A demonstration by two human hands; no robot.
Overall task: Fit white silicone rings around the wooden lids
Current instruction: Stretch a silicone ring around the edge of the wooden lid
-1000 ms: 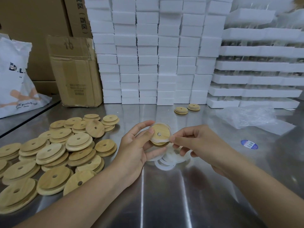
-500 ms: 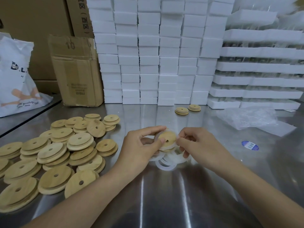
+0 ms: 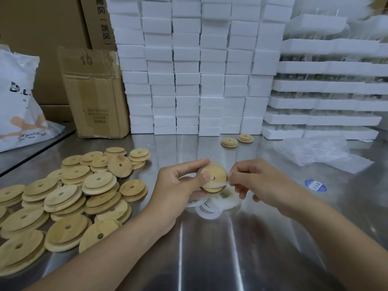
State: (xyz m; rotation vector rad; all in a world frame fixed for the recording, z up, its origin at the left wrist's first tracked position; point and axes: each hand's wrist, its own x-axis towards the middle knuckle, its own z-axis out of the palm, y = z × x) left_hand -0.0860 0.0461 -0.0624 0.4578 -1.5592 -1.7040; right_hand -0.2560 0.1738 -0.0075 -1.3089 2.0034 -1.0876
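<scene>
In the head view I see the left hand (image 3: 178, 185) gripping the wooden lid (image 3: 214, 175) above the loose rings (image 3: 210, 213). Since a second ago the right hand (image 3: 258, 181) has pinched the silicone ring (image 3: 218, 184) and drawn it across the lid's lower edge, so I judge the fit half done. The steel table (image 3: 210, 259) lies beneath, with bare lids (image 3: 69, 198) heaped on the left and white boxes (image 3: 186, 66) stacked behind.

The steel worktop (image 3: 210, 259) carries a heap of wooden lids (image 3: 63, 198) at left, loose silicone rings (image 3: 207, 213) mid-front, two small lid stacks (image 3: 230, 142) farther back, a cardboard box (image 3: 94, 97), stacked foam blocks (image 3: 189, 80) and a crumpled plastic bag (image 3: 315, 150).
</scene>
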